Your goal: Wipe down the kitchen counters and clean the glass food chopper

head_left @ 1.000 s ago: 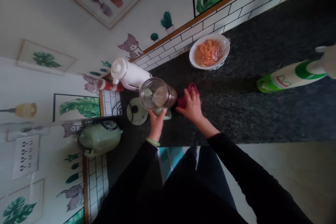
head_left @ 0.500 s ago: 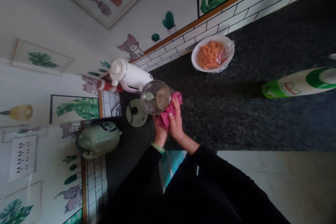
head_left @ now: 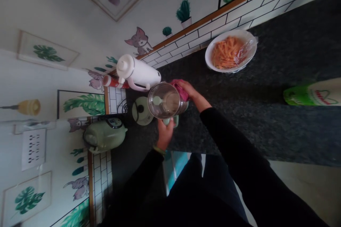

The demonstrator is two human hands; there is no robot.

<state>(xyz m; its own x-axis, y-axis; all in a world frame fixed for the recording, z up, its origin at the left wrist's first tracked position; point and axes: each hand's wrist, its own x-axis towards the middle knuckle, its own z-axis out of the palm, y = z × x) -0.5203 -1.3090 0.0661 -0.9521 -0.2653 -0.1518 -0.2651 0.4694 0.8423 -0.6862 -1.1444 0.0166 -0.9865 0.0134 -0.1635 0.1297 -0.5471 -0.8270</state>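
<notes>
Artwork (head_left: 47, 53) of leaves, potted plants and grey cats covered the pale wall along the left and top of the frame. At the left of centre, a rounded green appliance (head_left: 106, 136) with a dark panel sat on the dark countertop (head_left: 253, 131). Above it, a red bottle (head_left: 114, 82) with a pale cap stood near the wall, and just right of that was a white flask (head_left: 145, 72) with a handle and spout. A round pale green disc (head_left: 145, 115) with a dark middle lay below the flask.

Next, at the middle of the frame, came the transparent jug (head_left: 161, 112), its round mouth facing the camera; whether its base touched the surface could not be told. The left hand (head_left: 165, 134), with a bracelet (head_left: 159, 150) at its wrist, was closed about the jug's pale green handle (head_left: 176, 121), thumb uppermost. Against the jug's upper right side lay a pink cloth (head_left: 182, 92), held by the right hand (head_left: 188, 89), which was partly curled over it, some fingertips hidden.

Farther right, in the upper right, a white bowl (head_left: 209, 60) of orange strips (head_left: 225, 53), with clear film at its right side, stood near the tiled wall edge. A green and white bottle (head_left: 306, 95) was cut off by the right edge.
</notes>
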